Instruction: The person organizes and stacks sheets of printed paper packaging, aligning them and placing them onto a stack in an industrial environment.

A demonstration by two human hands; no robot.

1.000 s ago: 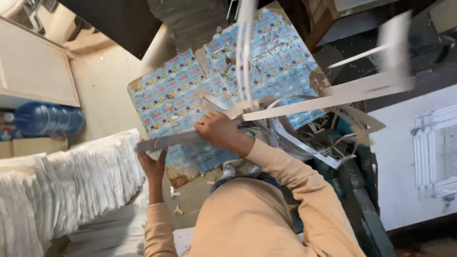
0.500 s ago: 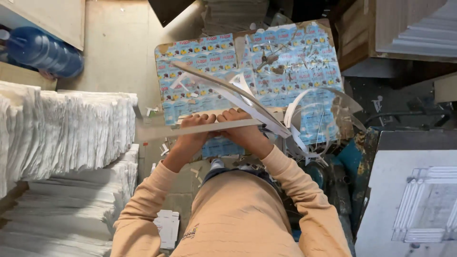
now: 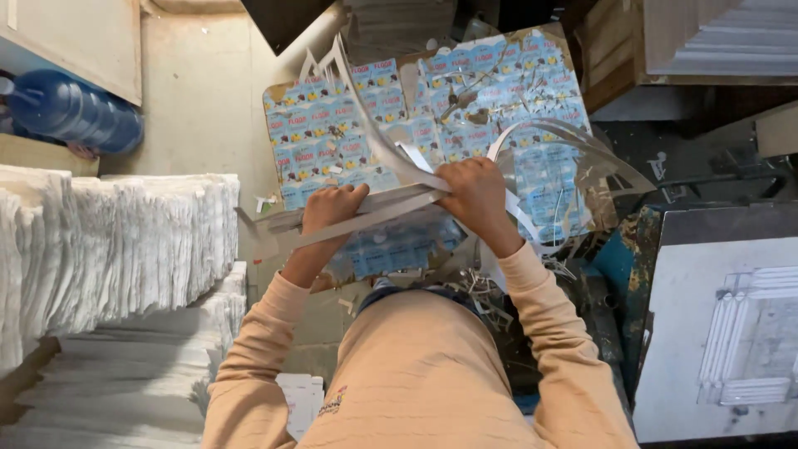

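Both hands grip one bundle of white card strips [image 3: 378, 212] over the near edge of the worktop [image 3: 582, 79]. The left hand [image 3: 330, 209] is clenched around the bundle's left part, fingers curled over the top. The right hand [image 3: 474, 193] is clenched around its right part, where long strips curve up and away toward the far edge. Under the bundle lie blue printed sheets [image 3: 349, 141], covering most of the worktop and strewn with small offcuts. Beside the worktop's left edge stand tall stacks of white sheets [image 3: 116, 249]. A blue water bottle [image 3: 79, 112] lies beyond them on the floor.
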